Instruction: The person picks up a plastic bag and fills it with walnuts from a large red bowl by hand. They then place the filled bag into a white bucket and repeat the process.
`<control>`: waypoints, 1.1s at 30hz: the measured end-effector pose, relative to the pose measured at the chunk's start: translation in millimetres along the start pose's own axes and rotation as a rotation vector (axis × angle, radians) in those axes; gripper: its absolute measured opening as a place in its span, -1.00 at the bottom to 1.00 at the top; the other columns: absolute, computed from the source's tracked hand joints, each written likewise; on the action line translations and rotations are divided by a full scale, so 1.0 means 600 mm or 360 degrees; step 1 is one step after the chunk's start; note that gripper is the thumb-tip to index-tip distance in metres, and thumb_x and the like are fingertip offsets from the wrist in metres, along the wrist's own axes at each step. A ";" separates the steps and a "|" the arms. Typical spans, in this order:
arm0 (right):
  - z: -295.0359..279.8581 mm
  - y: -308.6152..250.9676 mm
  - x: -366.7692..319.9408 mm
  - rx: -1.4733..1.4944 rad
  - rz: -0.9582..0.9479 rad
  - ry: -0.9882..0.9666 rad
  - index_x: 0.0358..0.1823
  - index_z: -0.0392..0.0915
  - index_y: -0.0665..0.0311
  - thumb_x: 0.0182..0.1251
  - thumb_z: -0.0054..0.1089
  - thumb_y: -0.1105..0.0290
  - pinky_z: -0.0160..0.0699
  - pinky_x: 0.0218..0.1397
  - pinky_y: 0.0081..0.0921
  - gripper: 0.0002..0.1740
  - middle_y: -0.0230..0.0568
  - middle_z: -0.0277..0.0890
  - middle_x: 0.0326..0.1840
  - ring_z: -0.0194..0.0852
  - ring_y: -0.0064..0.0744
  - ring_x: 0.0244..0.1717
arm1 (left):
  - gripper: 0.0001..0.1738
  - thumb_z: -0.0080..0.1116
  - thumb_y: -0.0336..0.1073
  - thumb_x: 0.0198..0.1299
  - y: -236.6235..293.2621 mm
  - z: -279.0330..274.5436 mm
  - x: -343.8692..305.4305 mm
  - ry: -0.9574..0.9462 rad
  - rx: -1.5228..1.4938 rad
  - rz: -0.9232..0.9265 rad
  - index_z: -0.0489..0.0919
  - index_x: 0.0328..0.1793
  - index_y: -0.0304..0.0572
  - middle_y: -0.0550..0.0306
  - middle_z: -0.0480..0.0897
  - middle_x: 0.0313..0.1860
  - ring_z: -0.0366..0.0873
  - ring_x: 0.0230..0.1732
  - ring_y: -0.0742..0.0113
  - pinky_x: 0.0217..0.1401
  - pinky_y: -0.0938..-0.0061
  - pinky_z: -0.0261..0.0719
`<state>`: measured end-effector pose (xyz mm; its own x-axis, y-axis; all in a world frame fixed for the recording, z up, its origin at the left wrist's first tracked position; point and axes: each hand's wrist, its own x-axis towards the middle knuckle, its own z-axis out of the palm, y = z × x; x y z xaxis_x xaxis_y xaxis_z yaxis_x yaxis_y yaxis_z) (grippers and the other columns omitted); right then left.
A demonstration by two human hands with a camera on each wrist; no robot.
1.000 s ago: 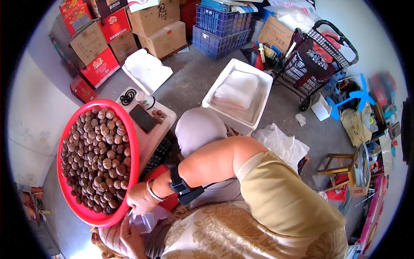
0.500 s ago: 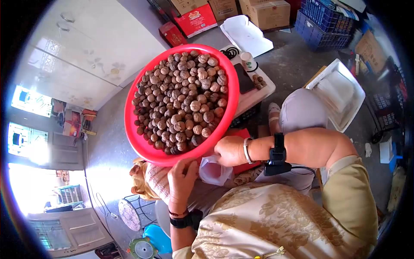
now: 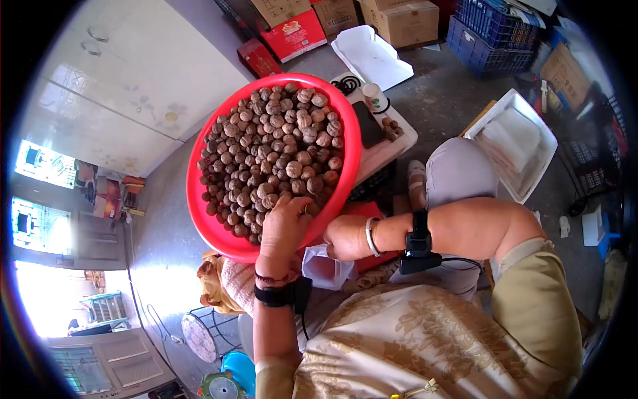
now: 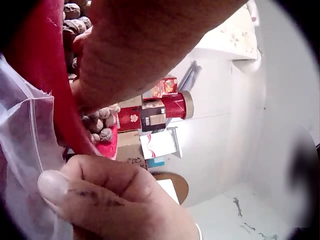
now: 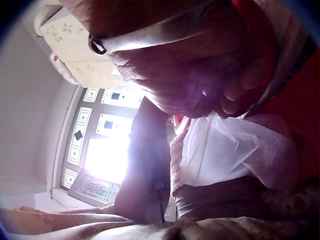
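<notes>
A large red plastic basin [image 3: 195,189] heaped with walnuts [image 3: 262,146] stands before me. My left hand [image 3: 282,229] reaches over its near rim, fingers curled down among the walnuts. In the left wrist view, the left fingers [image 4: 81,42] lie right against walnuts, partly hidden by the forearm. Just below the basin's near right rim, my right hand [image 3: 345,238], with a silver bangle, holds a translucent white bag [image 3: 325,267]. Its thumb [image 4: 55,187] presses on the edge of the bag in the left wrist view. The right wrist view shows the bag [image 5: 225,150] hanging beneath that hand.
Right of the basin, a white board [image 3: 399,143] carries a dark flat device [image 3: 369,120], a paper cup [image 3: 375,98] and several walnuts. Farther right sits a white foam box [image 3: 541,149]. Cartons [image 3: 405,23] and blue crates [image 3: 488,50] stand behind. A round stool [image 3: 199,338] is at lower left.
The head view has swung left, bringing the basin to the middle. My left hand has moved from beside the bag up over the rim into the walnuts. The right hand still holds the bag.
</notes>
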<state>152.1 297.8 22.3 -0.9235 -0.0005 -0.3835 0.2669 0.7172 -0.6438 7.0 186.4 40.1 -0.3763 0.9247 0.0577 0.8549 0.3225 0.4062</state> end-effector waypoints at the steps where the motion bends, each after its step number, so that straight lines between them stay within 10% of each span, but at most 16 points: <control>1: 0.000 0.000 -0.001 0.0027 0.0005 0.0015 -0.21 0.76 0.36 0.18 0.25 0.28 0.65 0.03 -0.15 -0.70 0.20 0.71 -0.17 0.74 0.05 -0.06 | -0.57 0.31 -0.50 0.07 -0.003 0.002 -0.003 0.0017 -0.0162 -0.0046 0.68 0.13 -0.14 -0.07 0.62 -0.13 0.61 -0.18 0.00 -0.04 0.26 0.61; 6: -0.014 -0.009 -0.012 0.0119 0.0016 0.0070 -0.20 0.76 0.36 0.22 0.27 0.24 0.65 0.03 -0.17 -0.68 0.17 0.71 -0.17 0.74 0.04 -0.05 | -0.59 0.32 -0.55 0.05 0.007 -0.021 -0.058 0.0150 -0.0689 -0.0383 0.67 0.09 -0.26 0.21 0.66 -0.22 0.52 -0.25 0.47 -0.16 0.49 0.54; 14: 0.010 0.007 -0.001 0.0084 -0.0156 0.0319 -0.48 0.68 0.32 0.14 0.21 0.32 0.63 -0.22 -0.10 -0.79 0.07 0.64 -0.48 0.69 0.05 -0.37 | -0.62 0.42 -0.54 0.01 0.041 -0.062 -0.154 0.0246 -0.0811 -0.0404 0.70 0.02 -0.24 0.26 0.54 -0.32 0.46 -0.35 0.49 -0.28 0.55 0.51; 33: 0.010 0.005 0.004 0.0151 -0.0071 0.0230 -0.24 0.76 0.34 0.20 0.27 0.22 0.66 0.04 -0.12 -0.69 0.20 0.70 -0.24 0.74 0.10 -0.10 | -0.63 0.40 -0.33 0.08 -0.054 -0.021 -0.090 0.0612 0.0041 -0.0459 0.60 0.03 -0.15 -0.05 0.58 -0.10 0.59 -0.09 -0.05 -0.07 0.14 0.60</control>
<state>152.2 295.6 15.7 -0.9632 0.0745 -0.2583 0.2435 0.6495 -0.7203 -4.9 123.2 34.9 -0.7001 0.6565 0.2809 0.7030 0.5644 0.4327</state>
